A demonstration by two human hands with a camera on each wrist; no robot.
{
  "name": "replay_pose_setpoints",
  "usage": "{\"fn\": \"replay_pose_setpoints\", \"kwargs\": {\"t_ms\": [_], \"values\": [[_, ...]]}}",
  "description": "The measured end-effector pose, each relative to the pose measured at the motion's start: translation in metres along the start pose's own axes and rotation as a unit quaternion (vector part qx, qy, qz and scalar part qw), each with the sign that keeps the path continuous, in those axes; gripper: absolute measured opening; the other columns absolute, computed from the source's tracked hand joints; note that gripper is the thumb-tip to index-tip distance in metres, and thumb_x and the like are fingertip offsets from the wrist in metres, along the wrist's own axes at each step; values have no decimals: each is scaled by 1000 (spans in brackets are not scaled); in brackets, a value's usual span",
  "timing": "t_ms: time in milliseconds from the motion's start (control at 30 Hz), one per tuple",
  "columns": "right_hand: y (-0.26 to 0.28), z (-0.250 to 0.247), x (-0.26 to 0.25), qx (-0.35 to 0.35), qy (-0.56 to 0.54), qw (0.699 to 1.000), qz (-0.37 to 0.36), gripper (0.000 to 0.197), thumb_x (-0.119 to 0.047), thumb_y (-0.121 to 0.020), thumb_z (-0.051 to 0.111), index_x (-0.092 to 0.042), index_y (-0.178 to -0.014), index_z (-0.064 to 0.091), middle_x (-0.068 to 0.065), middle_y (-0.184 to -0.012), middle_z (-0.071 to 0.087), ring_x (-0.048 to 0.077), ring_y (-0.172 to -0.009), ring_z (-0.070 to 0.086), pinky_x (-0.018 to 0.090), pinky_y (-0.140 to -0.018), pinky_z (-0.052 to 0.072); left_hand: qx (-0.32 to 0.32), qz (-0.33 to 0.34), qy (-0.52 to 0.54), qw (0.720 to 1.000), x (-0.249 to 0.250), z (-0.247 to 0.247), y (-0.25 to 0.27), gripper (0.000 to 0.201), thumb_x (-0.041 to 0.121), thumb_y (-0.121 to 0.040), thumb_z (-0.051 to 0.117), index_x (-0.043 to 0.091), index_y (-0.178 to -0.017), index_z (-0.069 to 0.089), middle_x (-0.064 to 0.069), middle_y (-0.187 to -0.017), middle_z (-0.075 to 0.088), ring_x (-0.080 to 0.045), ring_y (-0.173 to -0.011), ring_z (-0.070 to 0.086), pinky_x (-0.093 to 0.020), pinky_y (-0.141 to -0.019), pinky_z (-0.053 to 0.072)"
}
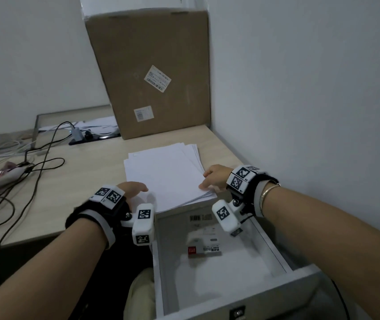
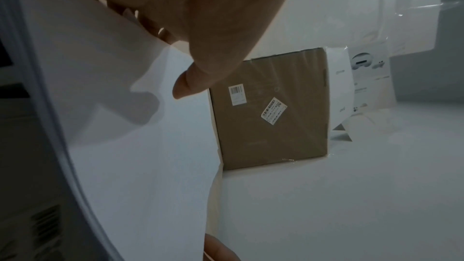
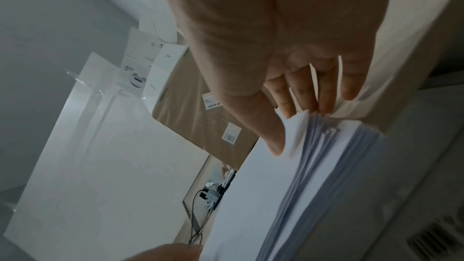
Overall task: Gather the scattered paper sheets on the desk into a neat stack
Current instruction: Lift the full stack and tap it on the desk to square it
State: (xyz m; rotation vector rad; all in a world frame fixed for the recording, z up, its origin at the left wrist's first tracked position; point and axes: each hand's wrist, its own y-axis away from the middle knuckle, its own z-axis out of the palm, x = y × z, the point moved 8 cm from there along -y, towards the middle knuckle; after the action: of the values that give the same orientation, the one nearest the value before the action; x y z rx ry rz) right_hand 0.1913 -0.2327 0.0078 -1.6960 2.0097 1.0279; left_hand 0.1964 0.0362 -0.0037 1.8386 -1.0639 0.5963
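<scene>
Nearest you, an open drawer (image 1: 274, 248) juts out below the desk (image 1: 87, 172) edge. Just past it, your left hand (image 1: 132, 189) holds the near left corner of the paper stack (image 1: 166, 174), thumb on top and fingers curled beneath. Your right hand (image 1: 215, 176) grips the stack's right edge, thumb above and fingers under the fanned sheets. The stack lies on the desk, its edges uneven. Behind it stands a cardboard box (image 1: 154, 72); cables (image 1: 43, 158) trail at the left.
</scene>
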Motion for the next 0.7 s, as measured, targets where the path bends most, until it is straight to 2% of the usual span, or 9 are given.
{"fn": "replay_pose_setpoints", "kwargs": {"t_ms": [133,200,267,333,400,500,600,667,700], "values": [[17,9,15,-17,-39,999,12,49,-38,-79,71,-9,-117,58,8,-103,59,27,-87,57,30,-74,47,-39,-20,-6,999,-22,3,34,54,17,-94,57,-5,-137,35,-26,-131,48,-35,-111,52,-40,-89,41],[-1,16,38,-36,-112,993,28,63,-43,-60,81,-11,-111,61,13,-108,63,29,-83,59,35,-74,52,-48,-15,15,999,-29,2,41,43,15,-94,55,-2,-131,40,-22,-114,51,-30,-87,52,-37,-82,38],[-17,24,61,-50,-176,982,38,76,-43,-40,89,-11,-103,62,13,-112,63,30,-88,59,45,-87,50,-57,-13,22,998,-37,6,55,18,13,-95,54,0,-107,51,-16,-104,50,-24,-73,47,-34,-79,39],[3,24,63,-34,-237,970,44,53,-36,-53,85,-8,-90,60,14,-103,62,32,-88,60,46,-85,48,-45,10,22,999,-41,11,63,17,12,-97,51,5,-81,48,-12,-86,51,-21,-65,45,-32,-65,43],[48,19,55,3,-298,954,36,23,-26,-75,74,-11,-84,58,12,-99,63,32,-88,65,42,-84,54,-46,34,31,998,-46,21,70,18,12,-98,50,8,-80,48,-8,-76,47,-20,-63,46,-30,-56,41],[73,18,60,15,-379,925,22,13,-28,-89,63,-19,-86,54,7,-108,57,20,-83,58,35,-73,52,-77,35,23,996,-49,31,79,37,11,-102,42,5,-68,56,-8,-74,43,-21,-63,40,-29,-58,36],[76,26,77,-6,-423,904,61,55,-51,-78,70,-12,-114,54,8,-135,49,26,-104,58,41,-90,51,-83,38,43,995,-43,36,90,29,8,-100,42,4,-71,45,-10,-74,44,-21,-64,43,-31,-66,40],[78,35,85,-38,-456,884,94,102,-62,-63,76,-15,-145,36,12,-149,37,35,-123,52,46,-93,50,-112,56,95,988,-32,46,95,26,4,-99,40,4,-75,49,-11,-75,50,-19,-64,49,-30,-69,42],[85,39,81,-54,-478,872,92,106,-61,-65,76,-18,-149,29,15,-150,35,37,-124,51,49,-92,50,-135,59,103,984,-27,52,100,28,4,-99,37,1,-77,54,-12,-72,55,-18,-63,52,-29,-69,41]]}}
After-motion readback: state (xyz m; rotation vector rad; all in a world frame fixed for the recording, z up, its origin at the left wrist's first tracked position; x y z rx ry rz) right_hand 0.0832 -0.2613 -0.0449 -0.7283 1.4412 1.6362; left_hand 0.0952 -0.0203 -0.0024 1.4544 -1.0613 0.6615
